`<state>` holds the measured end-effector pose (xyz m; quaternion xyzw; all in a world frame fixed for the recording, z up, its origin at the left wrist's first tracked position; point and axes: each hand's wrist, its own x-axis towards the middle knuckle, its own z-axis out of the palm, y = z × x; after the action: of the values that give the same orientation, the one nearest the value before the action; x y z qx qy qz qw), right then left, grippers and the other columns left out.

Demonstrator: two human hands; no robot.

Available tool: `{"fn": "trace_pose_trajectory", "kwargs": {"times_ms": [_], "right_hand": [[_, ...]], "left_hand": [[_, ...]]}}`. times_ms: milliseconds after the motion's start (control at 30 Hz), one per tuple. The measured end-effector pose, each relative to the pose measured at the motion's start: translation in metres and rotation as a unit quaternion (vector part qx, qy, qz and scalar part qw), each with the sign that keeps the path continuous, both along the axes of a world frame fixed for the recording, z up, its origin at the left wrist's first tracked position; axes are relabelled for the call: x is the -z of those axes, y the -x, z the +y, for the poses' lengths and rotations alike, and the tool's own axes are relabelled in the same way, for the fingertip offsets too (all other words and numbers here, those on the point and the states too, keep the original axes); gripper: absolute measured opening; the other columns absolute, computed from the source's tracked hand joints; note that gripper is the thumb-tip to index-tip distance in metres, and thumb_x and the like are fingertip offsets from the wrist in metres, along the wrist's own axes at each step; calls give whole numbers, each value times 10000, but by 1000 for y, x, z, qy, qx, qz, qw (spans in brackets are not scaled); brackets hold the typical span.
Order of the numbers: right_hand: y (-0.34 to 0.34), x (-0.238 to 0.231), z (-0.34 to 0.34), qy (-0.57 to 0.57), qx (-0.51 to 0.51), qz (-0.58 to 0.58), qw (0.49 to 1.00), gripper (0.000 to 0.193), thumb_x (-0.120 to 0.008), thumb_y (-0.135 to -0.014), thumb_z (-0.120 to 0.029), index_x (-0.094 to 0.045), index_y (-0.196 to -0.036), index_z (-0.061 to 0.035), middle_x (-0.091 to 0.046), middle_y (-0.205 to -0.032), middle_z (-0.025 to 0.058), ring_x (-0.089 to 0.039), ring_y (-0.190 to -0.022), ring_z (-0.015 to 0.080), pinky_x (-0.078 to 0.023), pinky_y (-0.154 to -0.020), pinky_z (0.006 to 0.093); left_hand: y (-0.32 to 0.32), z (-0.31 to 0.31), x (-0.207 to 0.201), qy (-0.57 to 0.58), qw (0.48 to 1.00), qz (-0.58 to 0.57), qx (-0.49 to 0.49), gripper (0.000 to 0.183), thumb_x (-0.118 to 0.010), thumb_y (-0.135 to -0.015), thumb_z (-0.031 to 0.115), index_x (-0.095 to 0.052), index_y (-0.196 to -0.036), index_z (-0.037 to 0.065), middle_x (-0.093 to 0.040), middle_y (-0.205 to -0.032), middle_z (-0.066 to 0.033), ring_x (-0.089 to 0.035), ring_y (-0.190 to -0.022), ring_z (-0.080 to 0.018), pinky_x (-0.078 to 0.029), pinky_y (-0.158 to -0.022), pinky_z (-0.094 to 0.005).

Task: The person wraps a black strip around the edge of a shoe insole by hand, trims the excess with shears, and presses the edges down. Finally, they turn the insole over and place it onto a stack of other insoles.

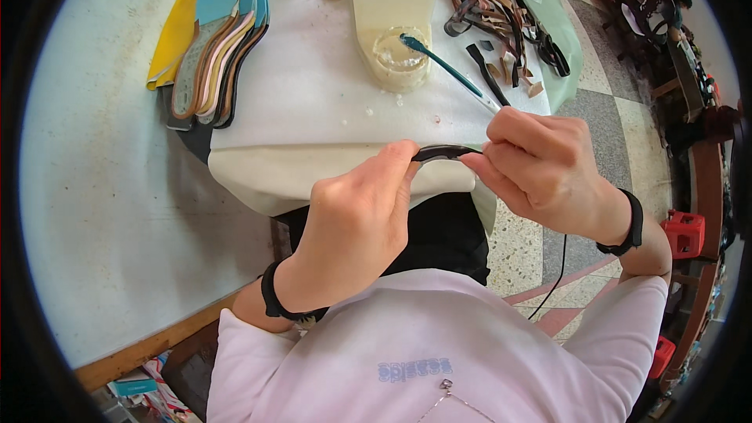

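A narrow black strip (444, 151) bends in a shallow arc between my two hands, above the table's front edge. My left hand (356, 215) is closed, pinching the strip's left end. The fingers of my right hand (548, 160) pinch its other end. That hand also grips a toothbrush (452, 72) with a teal neck and white handle; its end is hidden in the fist. The brush head overlaps a round, pale tub (397, 81) in this view; whether it touches cannot be told. Behind the tub stands a white, translucent plastic container (394, 4).
Stacked insole-shaped pieces (223, 70) and a yellow sheet (174, 35) lie at left. Brown and black strips (489, 8) are heaped at right, beside a loose black strip (486, 74). A white covering (305, 110) drapes over the table's front. Red stools (683, 233) stand on the floor.
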<state>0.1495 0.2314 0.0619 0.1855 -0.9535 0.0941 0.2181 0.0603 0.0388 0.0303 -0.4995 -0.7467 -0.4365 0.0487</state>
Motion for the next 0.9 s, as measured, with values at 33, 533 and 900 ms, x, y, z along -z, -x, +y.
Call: {"fn": "trace_pose_trajectory", "kwargs": {"times_ms": [33, 533, 900], "right_hand": [[0, 0, 0, 1, 0, 1, 1000, 237, -742, -655, -76, -513, -601, -41, -423, -676, 39, -420, -452, 178, -322, -392, 308], [4, 14, -3, -48, 30, 101, 993, 143, -585, -598, -53, -547, -717, 16, -421, -740, 49, -466, -558, 147, -383, -424, 281], [8, 10, 5, -146, 13, 51, 988, 121, -601, -609, -85, -551, -676, 2, -430, -767, 37, -454, -616, 138, -366, -466, 263]], "left_hand": [[-1, 0, 0, 1, 1000, 1, 0, 187, -579, -786, -50, -521, -958, -5, -566, -708, -129, -567, -562, -281, -438, -471, -337], [-10, 12, 2, -20, 999, 17, -42, 228, -594, -774, -62, -540, -993, -29, -564, -676, -136, -548, -521, -280, -436, -456, -326], [-8, 22, 13, -27, 997, -26, -65, 176, -579, -804, -41, -539, -973, -14, -582, -700, -159, -556, -538, -323, -435, -468, -352]]}}
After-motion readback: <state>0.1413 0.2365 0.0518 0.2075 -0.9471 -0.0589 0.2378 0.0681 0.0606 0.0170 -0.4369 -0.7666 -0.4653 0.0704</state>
